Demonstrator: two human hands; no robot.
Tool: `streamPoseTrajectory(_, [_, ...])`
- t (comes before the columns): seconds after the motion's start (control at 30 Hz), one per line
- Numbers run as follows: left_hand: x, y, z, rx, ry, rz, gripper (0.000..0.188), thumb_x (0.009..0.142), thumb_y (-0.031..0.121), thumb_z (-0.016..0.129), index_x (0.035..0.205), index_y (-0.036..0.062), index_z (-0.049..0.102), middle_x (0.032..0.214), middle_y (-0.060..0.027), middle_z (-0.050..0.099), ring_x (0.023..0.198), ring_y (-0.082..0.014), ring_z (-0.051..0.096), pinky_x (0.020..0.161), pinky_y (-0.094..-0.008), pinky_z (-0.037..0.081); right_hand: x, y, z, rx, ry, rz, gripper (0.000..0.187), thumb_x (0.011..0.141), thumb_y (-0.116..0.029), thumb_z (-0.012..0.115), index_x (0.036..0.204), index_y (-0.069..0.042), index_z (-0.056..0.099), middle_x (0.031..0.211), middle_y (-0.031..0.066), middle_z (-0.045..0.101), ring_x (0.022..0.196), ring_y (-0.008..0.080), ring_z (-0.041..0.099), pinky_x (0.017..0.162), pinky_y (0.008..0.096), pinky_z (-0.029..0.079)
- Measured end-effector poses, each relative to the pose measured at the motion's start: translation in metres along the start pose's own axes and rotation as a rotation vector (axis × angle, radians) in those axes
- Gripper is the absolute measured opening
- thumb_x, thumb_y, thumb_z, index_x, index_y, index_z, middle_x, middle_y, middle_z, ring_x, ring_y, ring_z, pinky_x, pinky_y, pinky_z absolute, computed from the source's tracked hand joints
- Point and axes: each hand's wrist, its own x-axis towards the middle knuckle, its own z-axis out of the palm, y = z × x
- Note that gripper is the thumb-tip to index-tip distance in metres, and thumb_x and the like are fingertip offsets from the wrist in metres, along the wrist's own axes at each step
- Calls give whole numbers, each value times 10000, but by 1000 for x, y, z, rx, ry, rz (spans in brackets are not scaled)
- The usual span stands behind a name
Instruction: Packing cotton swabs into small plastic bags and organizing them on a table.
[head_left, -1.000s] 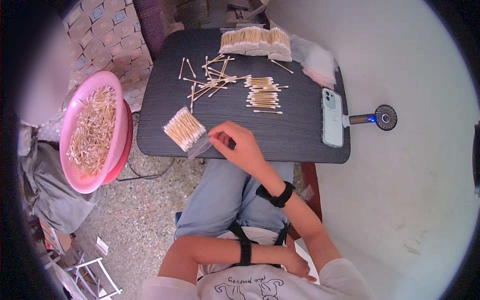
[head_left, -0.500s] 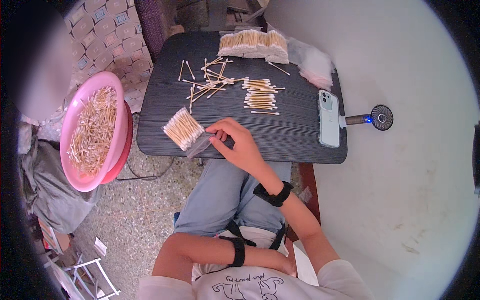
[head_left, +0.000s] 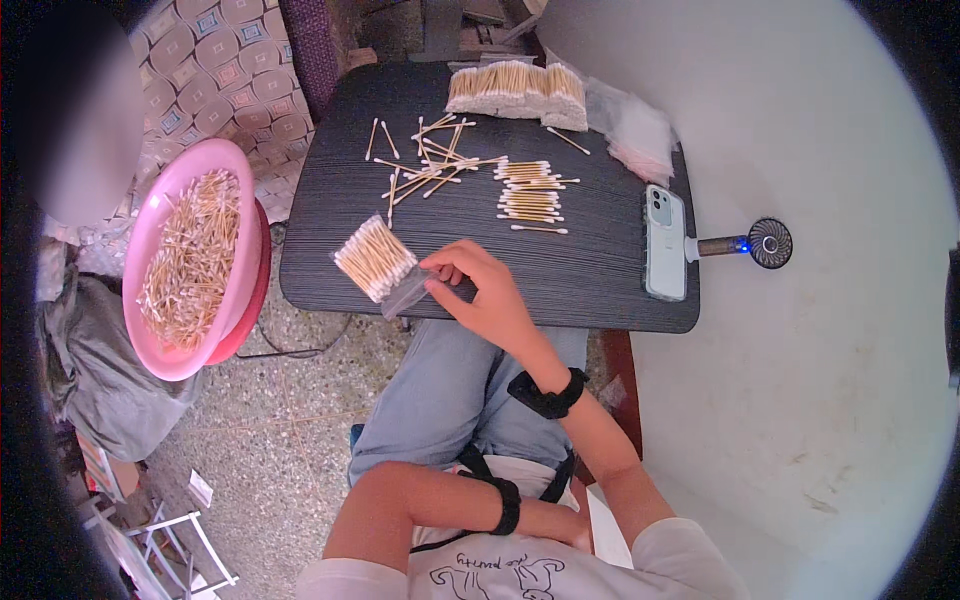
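Observation:
A clear plastic bag packed with wooden-stick cotton swabs lies at the near left of the dark table. My right hand has thumb and fingers closed on the bag's loose end. Across my waist lies my left arm, bent, its hand tucked near the right elbow, fingers hidden. Beyond the right hand, a stack of cotton swabs sits mid-table, with one single swab just nearer. Loose swabs are strewn to its left.
Filled swab bags stand in a row at the table's back, beside empty plastic bags. On the right edge lie a phone and a small lit fan. A pink basin of swabs stands left of the table.
The whole view has shifted slightly. My right hand keeps its hold on the bag's end, and the bag and swabs stay put on the table.

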Motion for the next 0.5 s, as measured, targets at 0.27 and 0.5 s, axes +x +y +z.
streamPoseTrajectory(0.27, [-99,59,-78,-20,122,99,438,948,389,472,1067,-6,622,992,-192,664,899,-364,634,802,-418,493,-5,-14,-16,30,-39,35,259,801,-53,689,1057,-54,648,1070,84,607,946,203,568,817,307,460])
streamPoseTrajectory(0.5, [-240,68,-127,-95,922,71,231,940,204,526,1037,32,646,921,-148,669,888,-279,647,800,-378,498,-21,-22,-87,-608,32,141,463,825,-127,637,1261,-48,505,1277,150,509,1185,367,472,1025,438,367])
